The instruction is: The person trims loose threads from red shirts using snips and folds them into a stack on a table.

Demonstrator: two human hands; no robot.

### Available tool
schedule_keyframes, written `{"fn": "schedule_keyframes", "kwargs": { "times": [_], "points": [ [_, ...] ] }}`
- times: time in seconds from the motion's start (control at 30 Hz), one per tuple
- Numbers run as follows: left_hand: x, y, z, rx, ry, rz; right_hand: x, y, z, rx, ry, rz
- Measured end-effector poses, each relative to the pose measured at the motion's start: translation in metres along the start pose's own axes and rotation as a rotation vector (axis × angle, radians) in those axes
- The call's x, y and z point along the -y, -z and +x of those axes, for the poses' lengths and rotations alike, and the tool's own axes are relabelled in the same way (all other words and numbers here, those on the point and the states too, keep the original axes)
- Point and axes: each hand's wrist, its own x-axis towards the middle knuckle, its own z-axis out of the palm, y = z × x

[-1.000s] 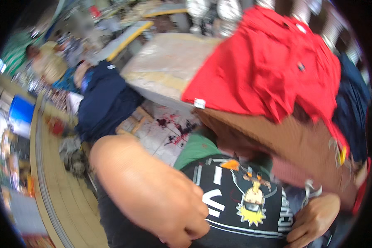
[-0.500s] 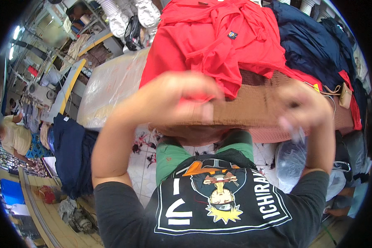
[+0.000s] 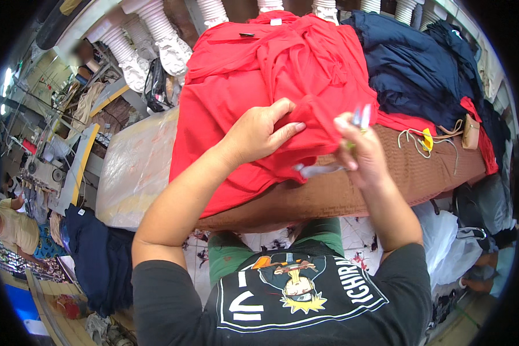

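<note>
A heap of red garments point(image 3: 225, 75) lies across a brown cloth-covered padded surface point(image 3: 409, 173) in front of me. My left hand point(image 3: 265, 131) is closed, its thumb and fingers pinching a fold of one red garment. To its right, my right hand point(image 3: 360, 151) is closed around thread snips point(image 3: 361, 117), whose two metal blades point up and away from me. A pale, blurred strip point(image 3: 323, 169) reaches from below the right hand toward the garment's lower edge; what it is I cannot make out.
Dark navy garments point(image 3: 421, 63) are piled at the far right, with a cord and tan tag point(image 3: 471, 131) nearby. A plastic-wrapped surface point(image 3: 135, 167) adjoins on the left, beside a navy stack point(image 3: 101, 254). White ribbed hoses point(image 3: 167, 37) stand behind. Another person point(image 3: 17, 222) is at far left.
Both hands were raised and blurred nearer to me; now the left pinches the red cloth and the right holds the snips beside it. The red heap's near part has shifted closer, and the view has tilted.
</note>
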Motion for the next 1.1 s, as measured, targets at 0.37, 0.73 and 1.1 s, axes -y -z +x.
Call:
{"fn": "schedule_keyframes", "kwargs": {
  "times": [0.37, 0.73, 1.1],
  "points": [
    [-0.044, 0.074, 0.062, 0.535, -0.011, 1.118, 0.126, 0.057, -0.026, -0.078, 0.511, 0.12],
    [-0.125, 0.12, 0.015, 0.452, 0.499, 1.6, 0.138, 0.092, 0.037, -0.147, 0.434, 0.164],
    [-0.071, 0.112, -0.042, 0.2, 0.597, 1.718, 0.089, 0.104, 0.07, -0.307, 0.427, -0.556]
  ]
}}
